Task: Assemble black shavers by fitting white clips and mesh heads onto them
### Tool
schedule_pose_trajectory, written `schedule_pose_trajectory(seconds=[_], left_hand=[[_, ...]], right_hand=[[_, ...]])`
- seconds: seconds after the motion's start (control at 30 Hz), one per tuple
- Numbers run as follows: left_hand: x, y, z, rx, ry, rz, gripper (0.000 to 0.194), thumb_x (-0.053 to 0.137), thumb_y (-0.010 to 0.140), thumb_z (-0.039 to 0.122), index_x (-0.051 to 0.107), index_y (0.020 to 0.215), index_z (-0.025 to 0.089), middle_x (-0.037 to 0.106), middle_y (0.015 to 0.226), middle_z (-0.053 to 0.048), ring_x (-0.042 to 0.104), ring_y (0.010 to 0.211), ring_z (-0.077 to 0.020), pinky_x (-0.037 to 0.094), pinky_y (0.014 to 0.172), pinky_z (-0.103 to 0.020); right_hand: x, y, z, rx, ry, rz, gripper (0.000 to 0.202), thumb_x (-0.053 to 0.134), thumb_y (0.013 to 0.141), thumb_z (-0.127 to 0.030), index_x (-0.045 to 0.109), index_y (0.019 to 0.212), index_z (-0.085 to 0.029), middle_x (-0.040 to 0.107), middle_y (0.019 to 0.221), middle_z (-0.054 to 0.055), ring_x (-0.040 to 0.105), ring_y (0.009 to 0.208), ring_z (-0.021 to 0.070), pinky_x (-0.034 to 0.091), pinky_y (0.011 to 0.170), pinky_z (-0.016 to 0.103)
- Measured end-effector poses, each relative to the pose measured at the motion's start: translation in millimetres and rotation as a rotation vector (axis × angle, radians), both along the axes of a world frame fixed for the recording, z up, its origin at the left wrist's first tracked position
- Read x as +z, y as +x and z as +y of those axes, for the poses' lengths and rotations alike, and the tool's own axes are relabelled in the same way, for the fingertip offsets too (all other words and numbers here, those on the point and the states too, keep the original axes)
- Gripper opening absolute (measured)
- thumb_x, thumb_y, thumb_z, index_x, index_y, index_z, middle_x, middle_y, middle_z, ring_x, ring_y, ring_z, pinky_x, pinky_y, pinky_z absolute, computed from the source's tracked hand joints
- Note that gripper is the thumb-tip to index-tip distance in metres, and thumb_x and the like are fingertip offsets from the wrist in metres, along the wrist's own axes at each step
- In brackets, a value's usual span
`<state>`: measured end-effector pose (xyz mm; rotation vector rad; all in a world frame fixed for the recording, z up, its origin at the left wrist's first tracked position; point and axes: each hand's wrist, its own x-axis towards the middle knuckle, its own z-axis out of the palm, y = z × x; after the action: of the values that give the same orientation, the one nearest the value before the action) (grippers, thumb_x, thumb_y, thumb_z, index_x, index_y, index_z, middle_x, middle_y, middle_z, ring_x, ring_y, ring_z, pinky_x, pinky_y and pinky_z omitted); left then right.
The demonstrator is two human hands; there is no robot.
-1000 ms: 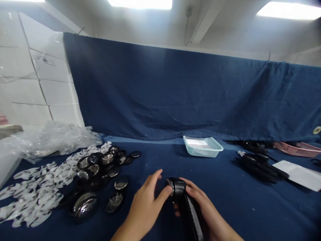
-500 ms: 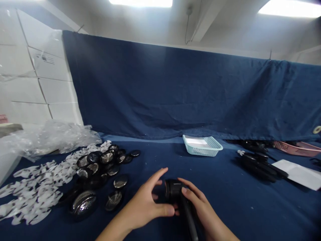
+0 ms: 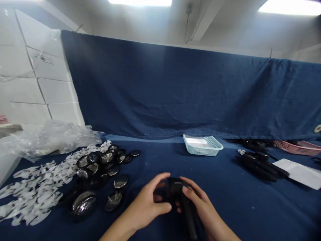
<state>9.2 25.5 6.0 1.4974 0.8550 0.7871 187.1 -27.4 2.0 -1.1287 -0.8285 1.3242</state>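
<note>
A dark blue curtain (image 3: 160,93) spans the rear of the bench (image 3: 155,164); a pale metal ring (image 3: 317,128) is visible at its right edge. White cartons (image 3: 25,88) stand stacked at far left, one bearing a printed mark (image 3: 43,58). Crumpled clear plastic film (image 3: 54,135) lies in front of them. A light-blue perforated basket (image 3: 203,151) sits near the curtain's foot, containing white paper (image 3: 197,141). At right, a white sheet (image 3: 301,174) lies nearer than a pink basket (image 3: 296,148). Overhead: two lit ceiling panels (image 3: 140,2), a beam (image 3: 208,20) and a hanging cable (image 3: 187,30).
</note>
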Motion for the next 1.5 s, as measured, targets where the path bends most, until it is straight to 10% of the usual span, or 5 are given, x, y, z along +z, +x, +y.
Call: schedule_pose_trajectory(seconds=[0.17,0.33,0.5,1.13,1.5], left_hand=[[-0.6,3,0,0.066,-0.139,0.058,0.063,0.054,0.082,0.061,0.051,0.126,0.016,0.063,0.112,-0.018,0.069,0.068,-0.0217,0.053,0.051,-0.031],[0.6,0,-1,-0.012,0.02,-0.056,0.079,0.081,0.066,0.035,0.042,0.136,0.031,0.045,0.142,-0.012,0.05,0.123,-0.0294,0.054,0.078,-0.032],[-6.6,5,1,0.057,-0.151,-0.066,0.055,0.07,0.075,0.052,0.056,0.116,0.017,0.059,0.115,-0.014,0.063,0.068,-0.0165,0.054,0.053,-0.031],[-4.4,13,5,0.097,-0.046,-0.072,0.048,0.07,0.074,0.052,0.06,0.109,0.02,0.061,0.102,-0.005,0.061,0.072,-0.0169,0.047,0.051,-0.024],[-3.4,26,-11,0.315,-0.117,-0.214,0.066,0.084,0.058,0.051,0.062,0.114,0.022,0.071,0.113,-0.006,0.061,0.113,-0.0321,0.053,0.092,-0.034]], right_hand=[[0.4,0,-2,0.011,-0.025,0.007,0.06,0.074,0.073,-0.048,0.057,0.123,-0.019,0.07,0.076,0.001,0.068,0.062,0.0182,0.053,0.06,0.03],[-1.4,0,-2,0.005,-0.033,0.011,0.059,0.073,0.074,-0.049,0.056,0.123,-0.02,0.071,0.084,0.003,0.068,0.064,0.0182,0.054,0.063,0.031],[-13.0,1,5,0.026,0.061,-0.025,0.06,0.075,0.07,-0.052,0.059,0.119,-0.019,0.069,0.089,0.004,0.068,0.07,0.0203,0.056,0.063,0.033],[-15.0,-6,8,0.105,-0.002,0.289,0.058,0.068,0.077,-0.042,0.05,0.127,-0.016,0.074,0.089,0.009,0.07,0.069,0.0227,0.055,0.062,0.037],[-7.5,-19,13,0.248,-0.107,0.421,0.062,0.057,0.074,-0.068,0.07,0.101,-0.014,0.074,0.081,0.009,0.068,0.063,0.0202,0.053,0.065,0.033]])
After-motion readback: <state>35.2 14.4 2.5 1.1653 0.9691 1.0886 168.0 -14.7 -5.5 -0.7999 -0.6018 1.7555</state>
